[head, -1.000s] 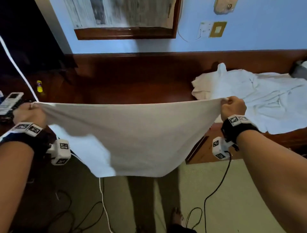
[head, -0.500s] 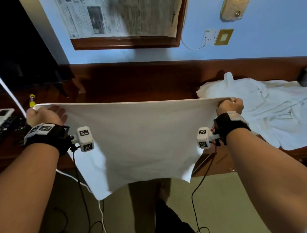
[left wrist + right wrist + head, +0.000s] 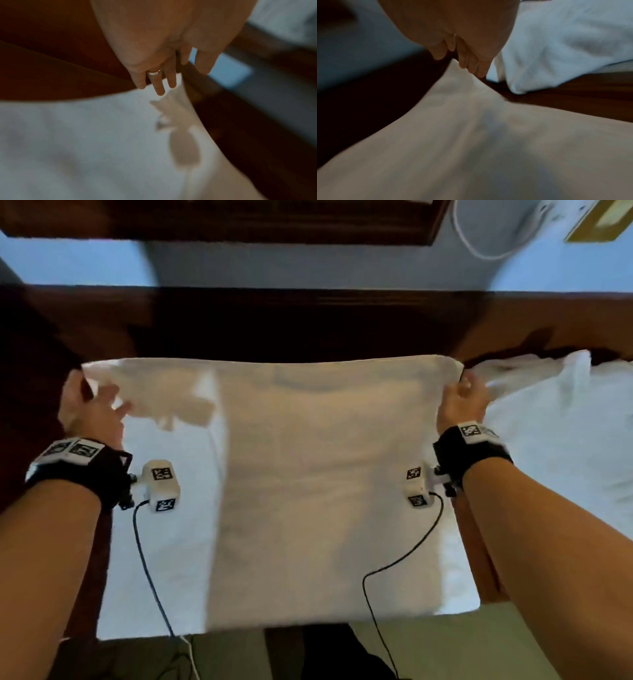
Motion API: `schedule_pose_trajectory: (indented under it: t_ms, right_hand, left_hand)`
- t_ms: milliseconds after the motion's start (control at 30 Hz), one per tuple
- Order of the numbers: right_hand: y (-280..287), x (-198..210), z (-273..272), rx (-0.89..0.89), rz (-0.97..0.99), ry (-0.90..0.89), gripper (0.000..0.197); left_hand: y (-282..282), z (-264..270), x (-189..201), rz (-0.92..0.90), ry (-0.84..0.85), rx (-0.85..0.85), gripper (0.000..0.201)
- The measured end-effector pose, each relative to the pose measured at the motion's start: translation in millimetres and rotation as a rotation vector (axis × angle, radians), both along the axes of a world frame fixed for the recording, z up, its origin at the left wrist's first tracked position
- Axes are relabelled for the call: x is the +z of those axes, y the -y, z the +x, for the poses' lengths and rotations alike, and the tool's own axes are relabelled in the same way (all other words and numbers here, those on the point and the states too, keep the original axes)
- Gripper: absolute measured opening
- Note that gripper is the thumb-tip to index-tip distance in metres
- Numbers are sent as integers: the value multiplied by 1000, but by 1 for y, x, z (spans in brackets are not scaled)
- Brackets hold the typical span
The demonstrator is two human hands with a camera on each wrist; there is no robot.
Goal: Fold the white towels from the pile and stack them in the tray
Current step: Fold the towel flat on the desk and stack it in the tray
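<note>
White towel [image 3: 308,474] lies spread over the dark wooden surface [image 3: 308,330], its near edge hanging past the surface's front edge at 6 o'clock in the head view. A folded-over flap shows along its far-left portion, toward 10 o'clock.

Left hand [image 3: 90,409] is at the towel's far-left corner, at 9 o'clock. In the left wrist view, the fingers [image 3: 158,83] extend nearly straight with their tips at the cloth edge and the thumb set apart; a ring sits on one finger. The left grip is relaxed and unclenched, not clamped on the fabric. Whether the fingertips actually touch the cloth cannot be told through the motion blur.

Right hand [image 3: 462,402] is at the towel's far-right corner, at 3 o'clock. In the right wrist view, its fingers [image 3: 471,65] curl down together onto the corner with the thumb opposite; the right grip pinches the towel there.

Pile of white towels [image 3: 561,419] lies crumpled on the surface just beside the right hand, at 3 o'clock, touching or nearly touching the spread towel's right corner.

Each wrist carries a black band with printed markers and a small white camera block [image 3: 161,486], from which a black cable [image 3: 150,573] runs across the towel toward 6 o'clock.
</note>
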State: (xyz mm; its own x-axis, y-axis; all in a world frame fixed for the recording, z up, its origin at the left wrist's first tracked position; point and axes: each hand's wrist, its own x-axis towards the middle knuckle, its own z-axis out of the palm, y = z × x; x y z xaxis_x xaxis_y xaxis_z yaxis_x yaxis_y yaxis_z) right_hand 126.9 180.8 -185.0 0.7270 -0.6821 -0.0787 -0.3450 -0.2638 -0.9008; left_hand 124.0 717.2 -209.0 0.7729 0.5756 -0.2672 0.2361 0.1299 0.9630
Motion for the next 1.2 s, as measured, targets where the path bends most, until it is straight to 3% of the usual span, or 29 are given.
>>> schedule_pose_trajectory:
  t_ms: [100, 167, 233, 367, 600, 700, 867, 1000, 1133, 1200]
  right_hand:
    - [-17, -78, -55, 428, -244, -331, 50]
    - [-19, -120, -99, 734, -501, -629, 59]
    - [-21, -136, -132, 883, -652, -782, 71]
    - [-20, -138, -140, 925, -741, -838, 77]
    - [-24, -137, -49, 884, -663, -822, 79]
    - [-25, -131, -71, 914, -677, -827, 78]
    - [-27, -128, -164, 931, -635, -897, 75]
    - [-32, -137, -116, 863, -627, -875, 74]
    - [-33, -144, -62, 845, -634, -821, 74]
    - [-34, -141, -62, 853, -633, -809, 74]
  left_hand:
    - [48, -48, -56, 538, -414, -472, 67]
    - [63, -94, -84, 861, -746, -824, 77]
    - [62, -125, -101, 1033, -917, -1018, 92]
    - [55, -115, -104, 1126, -940, -1043, 102]
    - [51, -26, -100, 1071, -748, -1009, 105]
    - [56, -54, -95, 1059, -742, -996, 102]
    - [63, -155, -107, 1110, -923, -1063, 89]
    - [58, -127, -118, 1141, -931, -994, 90]
    - [53, -68, -120, 1116, -815, -967, 94]
    - [52, -69, -114, 1061, -710, -946, 101]
